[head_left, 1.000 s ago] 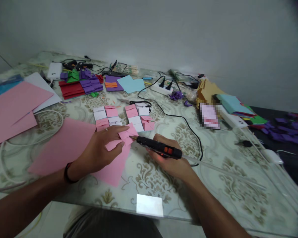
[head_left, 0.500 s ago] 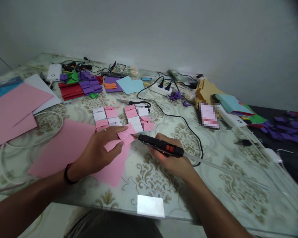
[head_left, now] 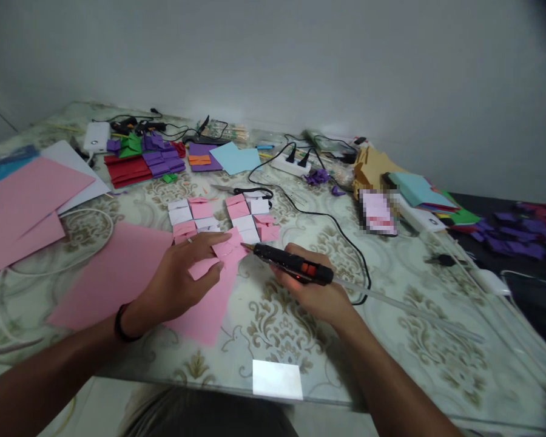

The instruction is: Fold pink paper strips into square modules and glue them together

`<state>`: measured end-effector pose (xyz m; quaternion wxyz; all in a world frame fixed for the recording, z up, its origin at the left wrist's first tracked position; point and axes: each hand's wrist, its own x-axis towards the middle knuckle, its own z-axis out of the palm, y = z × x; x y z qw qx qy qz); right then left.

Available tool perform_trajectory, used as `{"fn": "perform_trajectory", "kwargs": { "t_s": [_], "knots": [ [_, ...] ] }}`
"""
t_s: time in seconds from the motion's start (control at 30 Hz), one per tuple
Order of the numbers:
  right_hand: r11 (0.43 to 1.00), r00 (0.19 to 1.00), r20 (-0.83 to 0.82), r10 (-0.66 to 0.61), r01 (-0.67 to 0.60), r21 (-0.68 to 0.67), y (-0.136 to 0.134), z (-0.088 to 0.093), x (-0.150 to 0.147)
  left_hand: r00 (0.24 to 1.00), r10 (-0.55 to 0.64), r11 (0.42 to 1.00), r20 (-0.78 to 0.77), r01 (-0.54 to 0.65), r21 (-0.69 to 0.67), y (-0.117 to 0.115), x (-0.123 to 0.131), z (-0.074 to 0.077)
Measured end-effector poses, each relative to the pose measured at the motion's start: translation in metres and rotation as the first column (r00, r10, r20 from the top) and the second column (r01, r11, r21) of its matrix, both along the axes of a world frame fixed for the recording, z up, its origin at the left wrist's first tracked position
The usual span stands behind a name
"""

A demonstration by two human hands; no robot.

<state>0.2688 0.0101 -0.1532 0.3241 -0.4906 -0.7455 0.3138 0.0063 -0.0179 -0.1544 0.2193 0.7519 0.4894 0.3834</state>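
Observation:
My left hand (head_left: 175,279) pinches a small pink paper square (head_left: 230,244) between thumb and forefinger. A thin shiny line of glue seems to run across its face. In my right hand (head_left: 321,300) is a black glue gun (head_left: 295,265), its nozzle tip at the square's right edge. A long clear glue stick (head_left: 409,314) sticks out of the gun's back. Under my left hand lies a large pink sheet (head_left: 113,267), partly covered. Just beyond my fingers sit two checkered blocks of folded pink and white paper, a left block (head_left: 202,208) and a right block (head_left: 239,207).
Scissors (head_left: 243,190) lie behind the blocks. The gun's black cord (head_left: 337,218) loops on the right, near a white power strip (head_left: 291,164). Red and purple folded papers (head_left: 164,162) stand at the back left, pink sheets (head_left: 31,194) at the left. A pixelated pink item (head_left: 377,212) lies right.
The view has shifted very slightly. Both hands keep nearly the same pose, with the nozzle staying at the right edge of the pink square.

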Motion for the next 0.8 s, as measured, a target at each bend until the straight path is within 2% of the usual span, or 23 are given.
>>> {"fn": "perform_trajectory", "kwargs": {
  "t_s": [0.27,0.57,0.8],
  "knots": [
    [1.0,1.0,-0.015,-0.013,0.013,0.004,-0.0001,-0.0024,-0.0003,1.0,0.004,1.0,-0.028,-0.003,0.021,0.0007,-0.0007,-0.001],
    [0.997,0.999,-0.025,0.047,-0.045,0.063,0.0004,-0.0027,-0.002,1.0,0.011,1.0,-0.013,-0.011,0.019,0.0013,0.0009,0.0007],
    [0.988,0.988,-0.025,0.151,-0.15,0.036,-0.0031,-0.0045,-0.0043,1.0,-0.001,1.0,-0.029,0.001,0.012,0.0018,0.0008,-0.0006]
  ]
}}
